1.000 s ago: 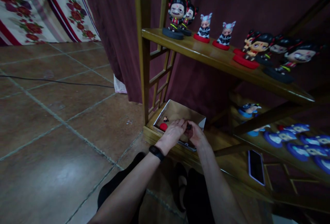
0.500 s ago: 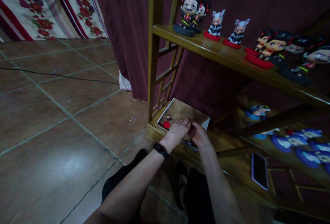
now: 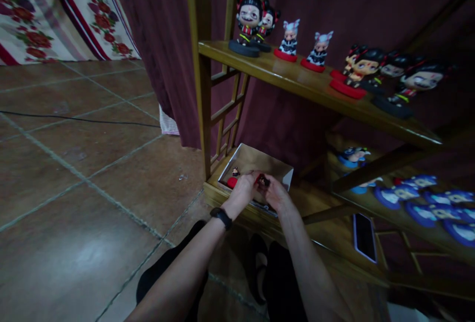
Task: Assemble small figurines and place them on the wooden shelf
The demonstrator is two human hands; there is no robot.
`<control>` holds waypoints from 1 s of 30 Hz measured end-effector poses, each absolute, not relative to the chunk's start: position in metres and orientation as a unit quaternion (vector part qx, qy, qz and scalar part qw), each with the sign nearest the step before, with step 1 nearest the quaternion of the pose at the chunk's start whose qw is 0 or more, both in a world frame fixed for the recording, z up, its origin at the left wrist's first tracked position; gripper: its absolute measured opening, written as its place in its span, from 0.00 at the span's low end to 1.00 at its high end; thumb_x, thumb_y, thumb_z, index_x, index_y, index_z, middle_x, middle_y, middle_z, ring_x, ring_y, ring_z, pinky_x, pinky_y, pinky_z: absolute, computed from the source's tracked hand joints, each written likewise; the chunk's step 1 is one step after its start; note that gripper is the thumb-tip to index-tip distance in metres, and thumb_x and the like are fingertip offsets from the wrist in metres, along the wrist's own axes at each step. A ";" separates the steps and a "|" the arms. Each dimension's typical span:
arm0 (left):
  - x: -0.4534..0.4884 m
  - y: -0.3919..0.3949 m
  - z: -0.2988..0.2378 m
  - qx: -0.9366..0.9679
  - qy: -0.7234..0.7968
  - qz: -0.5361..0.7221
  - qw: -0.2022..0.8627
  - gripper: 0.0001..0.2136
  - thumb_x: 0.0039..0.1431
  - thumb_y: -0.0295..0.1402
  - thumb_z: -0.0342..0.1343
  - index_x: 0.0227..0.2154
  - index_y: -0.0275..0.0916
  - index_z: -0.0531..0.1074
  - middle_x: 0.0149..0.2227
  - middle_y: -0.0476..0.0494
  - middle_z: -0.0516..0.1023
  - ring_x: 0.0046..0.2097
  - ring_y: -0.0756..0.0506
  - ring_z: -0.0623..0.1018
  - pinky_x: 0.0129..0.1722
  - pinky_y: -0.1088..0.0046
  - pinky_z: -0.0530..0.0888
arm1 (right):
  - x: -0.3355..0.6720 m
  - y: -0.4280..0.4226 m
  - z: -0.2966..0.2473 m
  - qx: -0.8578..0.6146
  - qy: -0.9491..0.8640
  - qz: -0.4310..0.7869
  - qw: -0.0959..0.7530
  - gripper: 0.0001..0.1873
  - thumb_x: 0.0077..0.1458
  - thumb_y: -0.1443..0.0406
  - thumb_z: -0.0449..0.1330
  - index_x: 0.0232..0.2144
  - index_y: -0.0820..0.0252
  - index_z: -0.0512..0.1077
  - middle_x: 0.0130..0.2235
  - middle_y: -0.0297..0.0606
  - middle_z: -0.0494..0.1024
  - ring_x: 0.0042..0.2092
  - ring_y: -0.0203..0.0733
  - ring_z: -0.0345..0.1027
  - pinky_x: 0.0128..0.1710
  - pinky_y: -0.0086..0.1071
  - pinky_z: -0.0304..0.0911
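Both hands are close together over an open cardboard box [image 3: 256,156] on the low shelf. Between the fingers of my right hand [image 3: 276,194] is a small dark-haired figurine [image 3: 264,181]. My left hand [image 3: 244,188], with a black band on the wrist, has its fingers curled round a red piece [image 3: 257,178] that looks like a round base; the fingers partly hide it. The red piece and the figurine are side by side, but I cannot tell whether they are joined. Inside the box, left of my hands, lie another small figurine [image 3: 235,171] and a red disc [image 3: 232,182].
Several figurines on round bases, such as a black-haired one [image 3: 248,18], stand along the upper wooden shelf [image 3: 274,75]. Blue-based figures [image 3: 395,196] occupy a shelf at the right. A phone [image 3: 364,238] lies below them. A black cable [image 3: 85,120] crosses the tiled floor.
My hands have turned slightly and parted a little, so the dark-haired figurine and red piece now show between them. The whole scene has shifted left as the camera moved.
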State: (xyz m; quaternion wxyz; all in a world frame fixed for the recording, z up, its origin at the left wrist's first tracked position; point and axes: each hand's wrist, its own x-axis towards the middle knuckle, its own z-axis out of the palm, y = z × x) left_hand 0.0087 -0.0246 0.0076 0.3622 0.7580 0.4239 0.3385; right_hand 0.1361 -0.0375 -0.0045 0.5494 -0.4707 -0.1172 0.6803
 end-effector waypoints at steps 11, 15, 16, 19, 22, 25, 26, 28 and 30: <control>0.013 -0.008 -0.009 0.711 0.472 0.334 0.400 0.20 0.44 0.21 0.53 0.42 0.39 0.72 0.36 0.46 0.77 0.39 0.48 0.74 0.40 0.74 0.70 | 0.138 -0.039 -0.001 -0.453 -0.148 0.687 0.549 0.04 0.49 0.65 0.57 0.30 0.58 0.71 0.30 0.33 0.77 0.31 0.35 0.71 0.34 0.29 0.68; 0.012 -0.003 -0.014 0.648 0.473 0.383 0.458 0.16 0.43 0.21 0.52 0.37 0.36 0.73 0.31 0.48 0.77 0.32 0.51 0.73 0.35 0.77 0.70 | 0.136 -0.040 0.005 -0.453 -0.184 0.682 0.544 0.07 0.50 0.63 0.56 0.33 0.57 0.71 0.33 0.35 0.78 0.36 0.37 0.72 0.38 0.31 0.68; 0.012 -0.002 -0.015 0.623 0.476 0.397 0.477 0.15 0.43 0.22 0.52 0.36 0.35 0.73 0.29 0.49 0.76 0.31 0.51 0.73 0.33 0.78 0.69 | 0.136 -0.041 0.006 -0.451 -0.193 0.682 0.542 0.08 0.50 0.63 0.56 0.34 0.57 0.71 0.34 0.35 0.78 0.37 0.37 0.71 0.39 0.32 0.67; 0.010 -0.001 -0.014 0.546 0.467 0.433 0.544 0.11 0.43 0.24 0.53 0.32 0.33 0.73 0.25 0.50 0.74 0.27 0.53 0.71 0.28 0.80 0.68 | 0.136 -0.042 0.006 -0.444 -0.219 0.682 0.539 0.10 0.49 0.62 0.57 0.35 0.58 0.71 0.37 0.36 0.78 0.38 0.38 0.71 0.40 0.33 0.66; 0.008 -0.003 -0.010 0.472 0.434 0.449 0.622 0.09 0.42 0.25 0.54 0.31 0.32 0.73 0.24 0.49 0.74 0.25 0.54 0.70 0.24 0.81 0.65 | 0.135 -0.042 0.003 -0.451 -0.259 0.665 0.536 0.11 0.45 0.63 0.60 0.34 0.57 0.71 0.36 0.34 0.78 0.36 0.37 0.72 0.40 0.34 0.65; 0.008 -0.005 -0.006 0.421 0.415 0.450 0.670 0.09 0.40 0.25 0.56 0.29 0.32 0.73 0.25 0.48 0.75 0.24 0.54 0.70 0.23 0.81 0.65 | 0.133 -0.042 -0.003 -0.480 -0.310 0.624 0.533 0.12 0.41 0.63 0.63 0.32 0.57 0.71 0.34 0.33 0.77 0.35 0.36 0.71 0.39 0.33 0.64; 0.008 -0.006 -0.005 0.412 0.414 0.449 0.676 0.09 0.40 0.25 0.56 0.29 0.32 0.73 0.25 0.48 0.75 0.25 0.53 0.71 0.23 0.80 0.65 | 0.132 -0.042 -0.005 -0.490 -0.324 0.608 0.534 0.12 0.40 0.63 0.64 0.32 0.57 0.71 0.33 0.33 0.77 0.35 0.36 0.70 0.39 0.32 0.63; 0.008 -0.007 -0.004 0.406 0.416 0.446 0.681 0.10 0.40 0.25 0.56 0.29 0.32 0.73 0.25 0.47 0.75 0.25 0.53 0.71 0.24 0.80 0.66 | 0.131 -0.041 -0.008 -0.507 -0.344 0.579 0.537 0.13 0.39 0.61 0.65 0.31 0.58 0.71 0.32 0.33 0.77 0.34 0.36 0.69 0.37 0.31 0.63; 0.009 -0.007 -0.002 0.406 0.416 0.443 0.682 0.10 0.40 0.25 0.56 0.30 0.32 0.73 0.25 0.47 0.75 0.26 0.53 0.72 0.25 0.80 0.67 | 0.129 -0.040 -0.009 -0.520 -0.357 0.558 0.539 0.15 0.38 0.60 0.65 0.30 0.57 0.70 0.32 0.32 0.76 0.33 0.36 0.69 0.36 0.31 0.63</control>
